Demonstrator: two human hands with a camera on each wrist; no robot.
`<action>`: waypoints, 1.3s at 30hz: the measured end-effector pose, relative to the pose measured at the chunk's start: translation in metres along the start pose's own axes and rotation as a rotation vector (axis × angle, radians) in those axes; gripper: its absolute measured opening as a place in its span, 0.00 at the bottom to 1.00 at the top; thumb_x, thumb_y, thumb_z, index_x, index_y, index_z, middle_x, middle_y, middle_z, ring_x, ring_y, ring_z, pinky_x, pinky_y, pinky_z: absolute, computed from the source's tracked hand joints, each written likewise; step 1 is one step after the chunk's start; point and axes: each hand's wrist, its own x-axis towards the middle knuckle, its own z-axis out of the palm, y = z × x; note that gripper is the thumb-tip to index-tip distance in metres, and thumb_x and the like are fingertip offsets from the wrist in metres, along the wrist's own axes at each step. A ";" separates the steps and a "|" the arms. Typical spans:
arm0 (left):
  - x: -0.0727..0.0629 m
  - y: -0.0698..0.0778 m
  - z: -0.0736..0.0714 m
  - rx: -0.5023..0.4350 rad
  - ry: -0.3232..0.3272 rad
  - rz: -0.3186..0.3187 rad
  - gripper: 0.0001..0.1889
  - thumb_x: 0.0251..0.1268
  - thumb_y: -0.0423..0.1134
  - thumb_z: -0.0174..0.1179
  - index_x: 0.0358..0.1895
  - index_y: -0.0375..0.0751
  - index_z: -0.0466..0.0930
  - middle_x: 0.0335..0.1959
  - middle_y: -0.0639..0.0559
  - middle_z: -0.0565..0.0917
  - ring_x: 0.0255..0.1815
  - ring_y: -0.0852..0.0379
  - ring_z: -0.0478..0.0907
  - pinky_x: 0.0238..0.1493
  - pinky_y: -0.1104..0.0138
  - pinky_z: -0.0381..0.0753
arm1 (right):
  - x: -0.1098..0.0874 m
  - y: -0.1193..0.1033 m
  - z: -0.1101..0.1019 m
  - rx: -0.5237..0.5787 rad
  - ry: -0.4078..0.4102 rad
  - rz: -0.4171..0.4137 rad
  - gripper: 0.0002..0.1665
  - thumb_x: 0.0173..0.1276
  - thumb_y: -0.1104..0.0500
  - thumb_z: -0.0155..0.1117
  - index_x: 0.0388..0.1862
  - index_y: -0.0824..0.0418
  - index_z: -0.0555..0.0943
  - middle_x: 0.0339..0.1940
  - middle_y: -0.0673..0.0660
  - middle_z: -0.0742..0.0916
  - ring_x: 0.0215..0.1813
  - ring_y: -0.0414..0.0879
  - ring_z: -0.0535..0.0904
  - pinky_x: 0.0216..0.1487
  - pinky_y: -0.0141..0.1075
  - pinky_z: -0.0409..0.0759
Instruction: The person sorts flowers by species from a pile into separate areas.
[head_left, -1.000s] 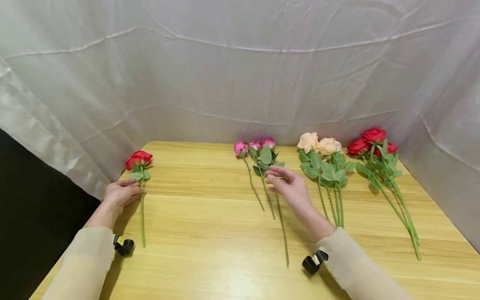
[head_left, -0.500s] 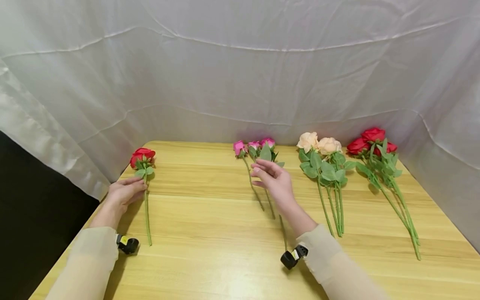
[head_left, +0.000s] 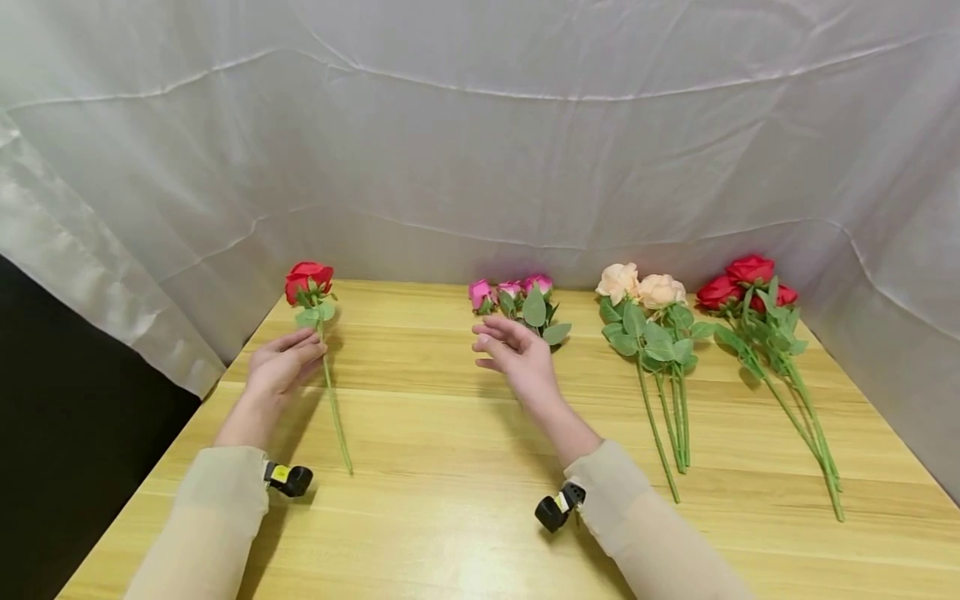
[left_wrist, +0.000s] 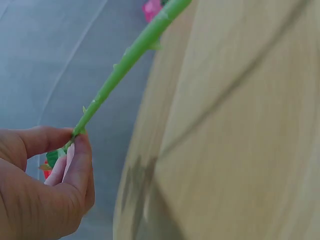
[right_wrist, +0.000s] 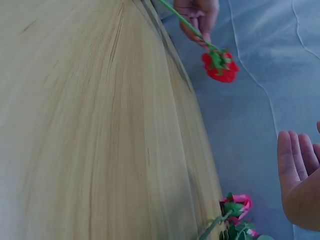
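Note:
My left hand (head_left: 283, 364) pinches the green stem of a red rose (head_left: 308, 282) between thumb and fingertips, just below its leaves. In the left wrist view the thorny stem (left_wrist: 120, 72) rises from the pinch, and its shadow falls on the wood apart from it. The right wrist view shows the red bloom (right_wrist: 220, 66) hanging beyond the left fingers. My right hand (head_left: 519, 362) hovers over the table with its fingers loosely extended and nothing in them. Past its fingertips lie several pink roses (head_left: 510, 292), their stems mostly hidden beneath the hand and forearm.
Right of the pink roses, peach roses (head_left: 660, 292) lie with leafy stems toward me. Farther right is a bunch of red roses (head_left: 750, 271). The wooden table (head_left: 420, 500) meets a grey-white cloth (head_left: 465, 150) at its back edge. A dark area (head_left: 67, 433) borders its left side.
My left hand has lifted the red rose and carried it to the right. My right hand has moved left, away from the peach roses, across the pink rose stems.

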 end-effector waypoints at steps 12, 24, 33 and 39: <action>-0.013 0.005 0.049 -0.041 -0.052 0.036 0.34 0.73 0.22 0.58 0.79 0.29 0.58 0.41 0.62 0.83 0.42 0.69 0.84 0.63 0.69 0.81 | 0.006 0.013 0.021 -0.056 -0.071 0.036 0.23 0.73 0.69 0.66 0.66 0.69 0.79 0.60 0.66 0.87 0.53 0.51 0.87 0.54 0.41 0.89; -0.020 0.000 0.092 -0.074 -0.138 0.068 0.27 0.72 0.21 0.59 0.72 0.28 0.67 0.44 0.57 0.83 0.45 0.65 0.84 0.57 0.70 0.85 | -0.001 0.028 0.035 -0.128 -0.221 0.130 0.24 0.74 0.63 0.68 0.66 0.71 0.78 0.58 0.66 0.87 0.52 0.54 0.88 0.52 0.46 0.90; -0.019 -0.007 0.117 -0.042 -0.168 0.076 0.27 0.71 0.22 0.59 0.72 0.26 0.67 0.50 0.50 0.81 0.47 0.62 0.84 0.56 0.70 0.85 | -0.007 0.026 0.041 -0.181 -0.284 0.174 0.20 0.74 0.62 0.68 0.62 0.67 0.82 0.53 0.66 0.89 0.43 0.47 0.88 0.49 0.48 0.91; -0.019 -0.009 0.126 -0.044 -0.175 0.060 0.27 0.71 0.21 0.60 0.72 0.26 0.68 0.47 0.52 0.81 0.44 0.63 0.84 0.56 0.70 0.85 | -0.007 0.026 0.038 -0.209 -0.263 0.180 0.21 0.73 0.64 0.68 0.63 0.68 0.81 0.50 0.63 0.90 0.42 0.46 0.87 0.42 0.39 0.91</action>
